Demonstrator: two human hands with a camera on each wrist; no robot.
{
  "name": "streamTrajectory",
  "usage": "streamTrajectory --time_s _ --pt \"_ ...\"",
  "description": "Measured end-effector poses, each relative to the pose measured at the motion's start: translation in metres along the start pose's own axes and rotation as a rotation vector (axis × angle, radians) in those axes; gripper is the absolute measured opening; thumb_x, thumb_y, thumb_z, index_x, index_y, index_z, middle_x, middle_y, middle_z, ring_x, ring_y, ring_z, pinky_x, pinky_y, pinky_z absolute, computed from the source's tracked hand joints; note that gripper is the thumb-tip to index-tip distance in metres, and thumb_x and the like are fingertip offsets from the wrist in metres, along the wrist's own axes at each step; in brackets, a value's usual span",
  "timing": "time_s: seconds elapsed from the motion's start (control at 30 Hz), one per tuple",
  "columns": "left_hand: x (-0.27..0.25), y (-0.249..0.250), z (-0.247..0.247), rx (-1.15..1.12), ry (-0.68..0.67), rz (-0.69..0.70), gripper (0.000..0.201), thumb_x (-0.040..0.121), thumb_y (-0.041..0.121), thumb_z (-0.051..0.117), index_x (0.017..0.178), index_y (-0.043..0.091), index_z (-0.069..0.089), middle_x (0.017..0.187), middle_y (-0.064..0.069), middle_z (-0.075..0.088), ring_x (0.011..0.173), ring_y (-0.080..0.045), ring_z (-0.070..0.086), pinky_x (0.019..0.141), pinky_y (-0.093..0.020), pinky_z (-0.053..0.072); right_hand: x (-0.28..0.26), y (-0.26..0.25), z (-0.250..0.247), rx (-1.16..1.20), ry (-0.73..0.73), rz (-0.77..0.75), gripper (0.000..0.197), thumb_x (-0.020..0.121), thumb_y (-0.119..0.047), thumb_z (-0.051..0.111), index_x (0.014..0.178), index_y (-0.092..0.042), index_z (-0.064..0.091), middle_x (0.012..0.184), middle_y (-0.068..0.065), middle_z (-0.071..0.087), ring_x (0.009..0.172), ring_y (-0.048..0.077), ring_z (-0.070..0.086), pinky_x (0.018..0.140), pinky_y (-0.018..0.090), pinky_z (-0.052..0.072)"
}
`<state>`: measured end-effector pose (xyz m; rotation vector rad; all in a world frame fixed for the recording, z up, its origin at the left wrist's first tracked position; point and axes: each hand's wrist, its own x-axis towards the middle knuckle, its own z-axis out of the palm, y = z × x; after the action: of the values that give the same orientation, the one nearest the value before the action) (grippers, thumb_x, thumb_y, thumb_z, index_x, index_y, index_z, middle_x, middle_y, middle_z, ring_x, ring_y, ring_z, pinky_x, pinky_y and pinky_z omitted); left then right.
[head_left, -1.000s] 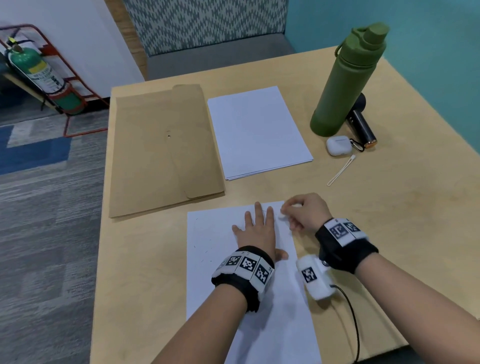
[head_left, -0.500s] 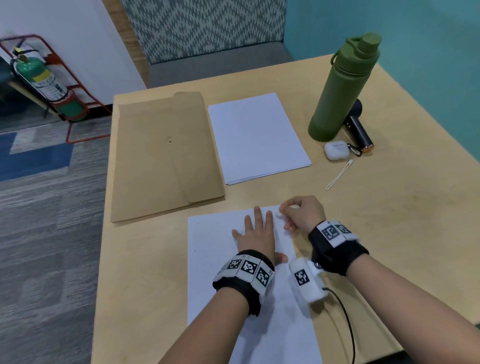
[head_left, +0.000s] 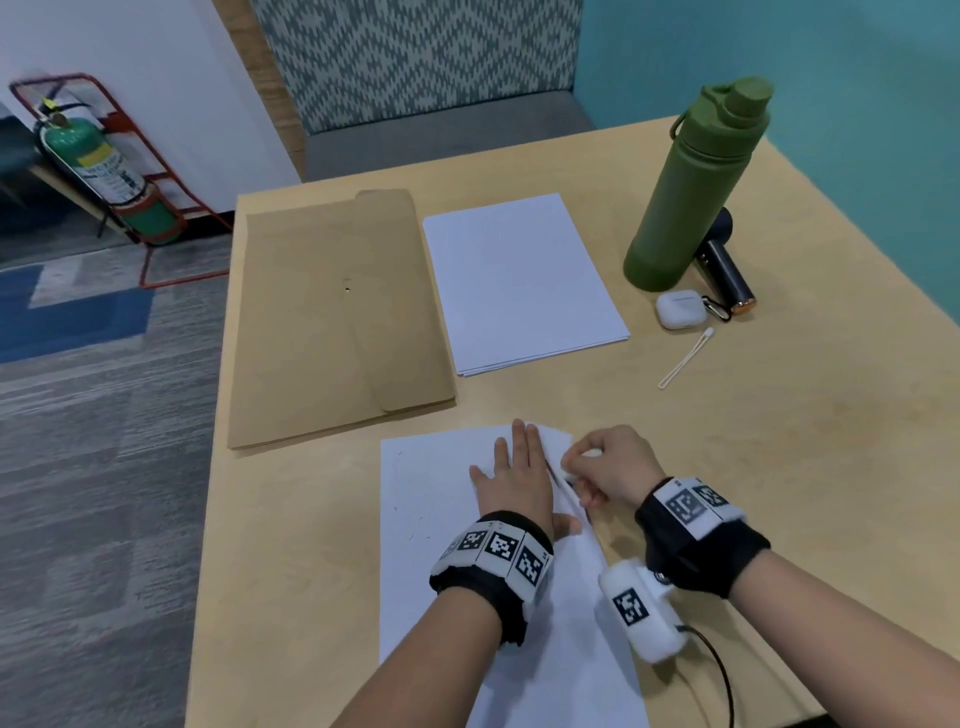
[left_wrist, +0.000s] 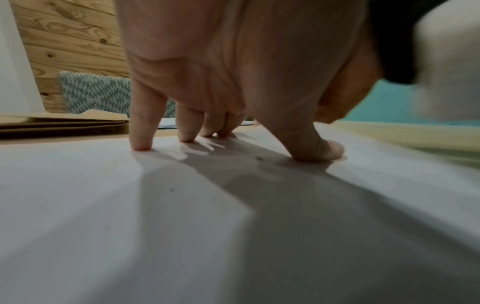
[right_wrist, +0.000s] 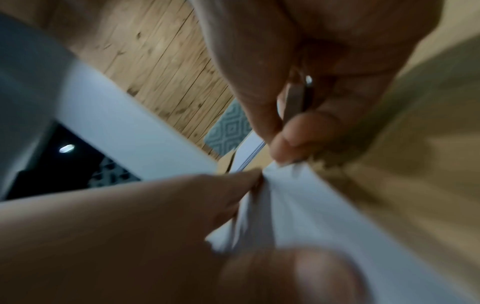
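A white sheet (head_left: 441, 525) lies on the wooden table (head_left: 779, 467) near its front edge. My left hand (head_left: 519, 467) presses flat on the sheet with straight fingers; in the left wrist view its fingertips (left_wrist: 141, 144) and thumb bear down on the paper (left_wrist: 182, 226). Just right of it, my right hand (head_left: 571, 462) pinches the sheet's right edge, which is raised off the table along a slanted line. In the right wrist view the right hand (right_wrist: 267, 164) nips the paper (right_wrist: 324, 216). A thin grey object (right_wrist: 296, 98) shows inside that hand; I cannot tell what it is.
Behind the sheet lie a brown envelope (head_left: 332, 312) and a stack of white paper (head_left: 519, 280). At the back right stand a green bottle (head_left: 691, 192), a dark cylinder (head_left: 724, 275), a white earbud case (head_left: 679, 309) and a white loop (head_left: 685, 358). A fire extinguisher (head_left: 98, 171) stands on the floor.
The sheet's right edge has come up off the table toward my left hand. My right hand has shifted slightly nearer along that edge. The left hand stays pressed in place.
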<state>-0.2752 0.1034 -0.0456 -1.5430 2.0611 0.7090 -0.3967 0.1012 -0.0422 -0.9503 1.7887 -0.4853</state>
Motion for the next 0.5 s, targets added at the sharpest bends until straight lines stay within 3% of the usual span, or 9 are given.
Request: streamTrajectory --time_s 0.13,0.17,0.23,0.33,0.4,0.5 --pt "-0.001 0.0 -0.001 -0.004 -0.016 0.02 0.11 0.083 0.057 0.059 0.148 0.017 -0.019 0.155 -0.005 -0.026 0.146 -0.029 -0.008 0.113 -0.054 0.016 0.017 -0.017 -0.026 0.008 0.289 -0.063 0.012 0.079 -0.006 0.058 0.07 -0.008 0.066 0.034 -0.002 0.055 0.028 0.012 0.05 0.038 0.018 0.044" --pt "-0.001 0.0 -0.001 -0.001 -0.019 0.027 0.108 0.082 0.057 0.059 0.148 0.02 -0.019 0.155 -0.005 -0.027 0.146 -0.029 -0.008 0.113 -0.055 0.016 0.018 -0.02 -0.033 0.059 0.277 -0.074 0.013 0.08 -0.006 0.059 0.068 -0.008 0.064 0.034 -0.002 0.055 0.028 0.011 0.049 0.036 0.016 0.043" --pt "0.0 0.0 -0.002 0.0 -0.019 0.022 0.109 0.082 0.057 0.06 0.148 0.021 -0.019 0.155 -0.005 -0.027 0.146 -0.029 -0.007 0.113 -0.055 0.017 0.014 -0.021 -0.034 0.071 0.109 -0.068 0.015 0.081 -0.004 0.061 0.067 -0.008 0.063 0.039 0.003 0.056 0.029 0.012 0.05 0.035 0.017 0.044" --pt "0.001 0.0 -0.002 0.015 -0.02 0.0 0.114 0.081 0.058 0.06 0.147 0.013 -0.021 0.155 -0.004 -0.027 0.146 -0.027 -0.007 0.113 -0.052 0.019 0.003 -0.011 -0.015 0.011 -0.115 0.006 0.01 0.083 -0.004 0.062 0.073 -0.005 0.063 0.046 0.009 0.057 0.03 0.012 0.053 0.036 0.019 0.045" --pt "0.001 0.001 -0.002 0.024 -0.015 -0.003 0.115 0.081 0.059 0.059 0.146 0.01 -0.022 0.155 -0.004 -0.027 0.146 -0.027 -0.006 0.113 -0.051 0.02 0.009 -0.009 -0.007 0.038 -0.078 0.016 0.01 0.083 -0.005 0.062 0.073 -0.005 0.063 0.041 0.006 0.057 0.03 0.013 0.053 0.036 0.019 0.046" --pt "-0.001 0.001 -0.003 0.035 -0.01 -0.002 0.113 0.083 0.058 0.058 0.146 0.009 -0.022 0.155 -0.004 -0.027 0.146 -0.027 -0.006 0.114 -0.05 0.02 0.025 -0.015 -0.003 0.156 0.094 -0.01 0.016 0.083 -0.006 0.064 0.067 -0.01 0.062 0.043 0.007 0.057 0.033 0.017 0.053 0.042 0.023 0.05"
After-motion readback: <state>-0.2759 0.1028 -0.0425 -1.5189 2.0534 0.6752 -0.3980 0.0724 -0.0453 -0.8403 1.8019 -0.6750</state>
